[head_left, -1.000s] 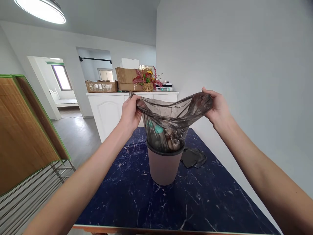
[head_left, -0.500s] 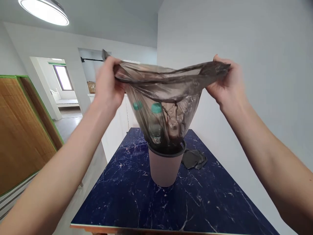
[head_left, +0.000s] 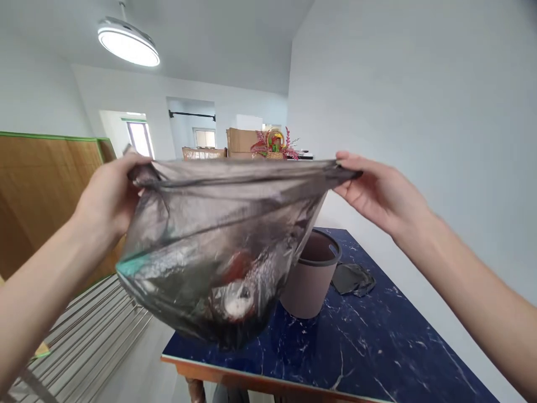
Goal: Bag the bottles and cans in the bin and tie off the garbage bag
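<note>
A translucent grey trash bag [head_left: 210, 246] full of rubbish hangs in the air between my hands, over the table's left front edge. My left hand [head_left: 107, 196] is closed on the bag's left rim. My right hand [head_left: 377, 193] pinches the right rim with its fingers stretched along it. Bottles and a reddish item show through the plastic. The pink bin [head_left: 312, 277] with a dark rim stands on the table behind the bag, without a liner and partly hidden by the bag.
The bin sits on a dark blue marble table [head_left: 369, 347]. A crumpled dark bag [head_left: 352, 279] lies beside the bin. A wooden panel [head_left: 46, 184] and a metal rack [head_left: 88, 341] are on the left. A white counter with boxes and flowers [head_left: 274, 144] is far behind.
The bag has come fully out of the bin and swung left toward me. Both hands moved left with it, and the view shifted left.
</note>
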The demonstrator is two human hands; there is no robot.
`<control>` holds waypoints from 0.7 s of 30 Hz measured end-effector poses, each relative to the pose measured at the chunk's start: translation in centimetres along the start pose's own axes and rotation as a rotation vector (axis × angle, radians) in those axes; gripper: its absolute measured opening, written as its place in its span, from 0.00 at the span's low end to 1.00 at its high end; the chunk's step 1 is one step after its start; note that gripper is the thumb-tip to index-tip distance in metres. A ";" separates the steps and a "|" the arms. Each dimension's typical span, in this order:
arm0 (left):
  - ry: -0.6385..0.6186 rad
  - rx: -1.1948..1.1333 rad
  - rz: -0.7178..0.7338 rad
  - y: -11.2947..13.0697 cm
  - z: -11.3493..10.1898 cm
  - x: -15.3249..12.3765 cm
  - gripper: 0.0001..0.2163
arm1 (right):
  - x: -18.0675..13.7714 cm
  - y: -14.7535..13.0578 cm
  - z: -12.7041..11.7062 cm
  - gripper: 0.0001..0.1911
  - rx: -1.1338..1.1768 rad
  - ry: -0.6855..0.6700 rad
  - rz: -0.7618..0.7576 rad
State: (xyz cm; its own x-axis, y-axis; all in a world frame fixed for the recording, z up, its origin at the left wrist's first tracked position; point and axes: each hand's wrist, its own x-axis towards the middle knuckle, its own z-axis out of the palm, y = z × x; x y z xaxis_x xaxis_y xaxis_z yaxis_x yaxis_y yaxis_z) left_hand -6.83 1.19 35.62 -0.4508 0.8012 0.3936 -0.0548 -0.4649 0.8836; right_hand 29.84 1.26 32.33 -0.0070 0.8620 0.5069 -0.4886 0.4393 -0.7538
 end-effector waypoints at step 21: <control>-0.175 0.164 -0.072 -9.8 -8.6 -6.6 0.15 | -15.4 5.9 -8.2 0.21 -1.220 -0.097 0.099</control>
State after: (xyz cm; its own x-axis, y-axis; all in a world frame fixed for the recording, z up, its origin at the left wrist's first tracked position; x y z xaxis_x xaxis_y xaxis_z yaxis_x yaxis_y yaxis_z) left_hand -10.96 -2.80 22.17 -0.2889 0.8897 0.3535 0.0709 -0.3484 0.9347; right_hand 34.22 -7.38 16.65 -0.0879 0.9058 0.4146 0.6539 0.3664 -0.6620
